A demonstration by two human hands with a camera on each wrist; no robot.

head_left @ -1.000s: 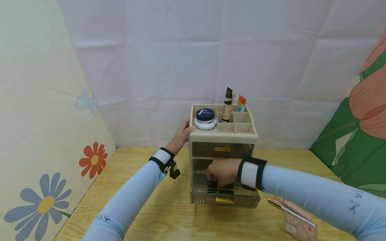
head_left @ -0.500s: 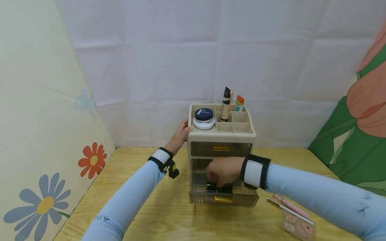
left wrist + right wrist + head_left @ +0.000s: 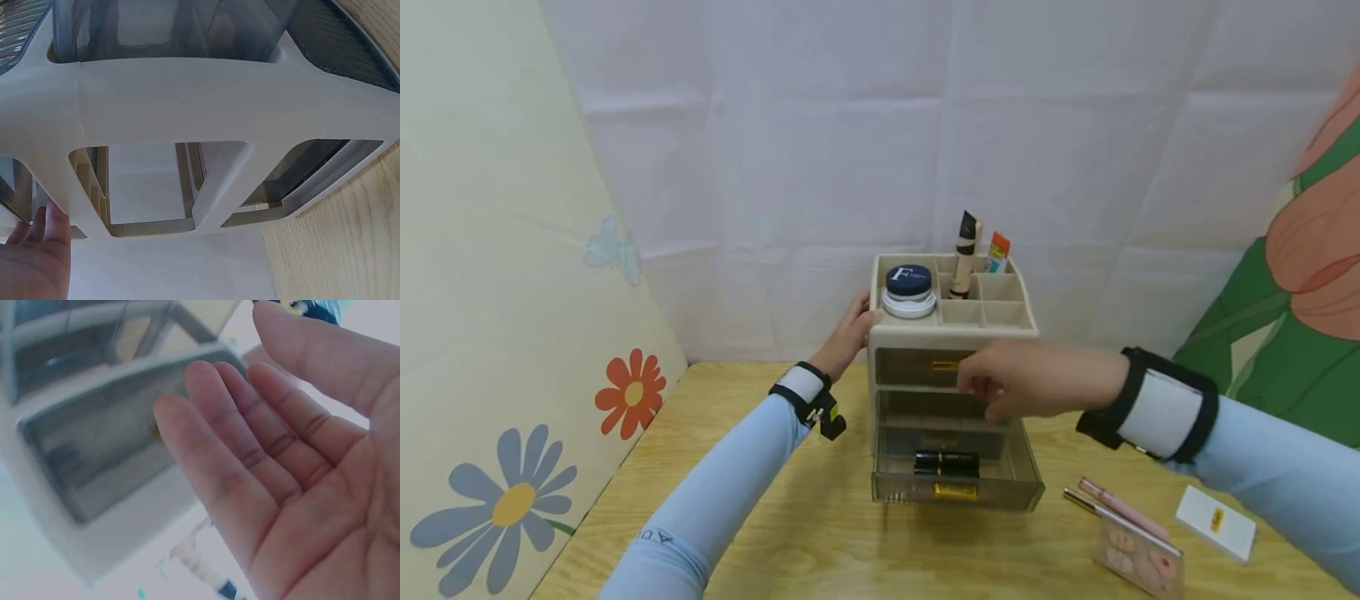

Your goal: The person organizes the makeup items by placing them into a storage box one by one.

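Observation:
A cream makeup organizer [image 3: 955, 332] stands on the table with its middle drawer [image 3: 1011, 492] pulled out. Two black tubes [image 3: 947, 459] lie side by side in that drawer. My left hand [image 3: 848, 337] holds the organizer's upper left side, thumb at the top rim; in the left wrist view its fingertips [image 3: 55, 215] reach the edge of a side opening. My right hand [image 3: 1037, 379] is raised in front of the closed top drawer [image 3: 902, 367]. In the right wrist view its palm [image 3: 337, 512] is bare and the fingers are loosely bent.
A dark-lidded jar [image 3: 908, 281] sits on a white compact [image 3: 908, 304] in the top tray, beside a concealer tube [image 3: 962, 262] and an orange-capped tube [image 3: 998, 252]. Right on the table [image 3: 820, 533] lie a pink tube [image 3: 1123, 510], a silver pen [image 3: 1082, 500], a palette [image 3: 1138, 562] and a white box [image 3: 1217, 523].
My right hand has left the black tubes and risen out of the drawer, up and to the right. The white box now shows past the right sleeve. My left hand stays put.

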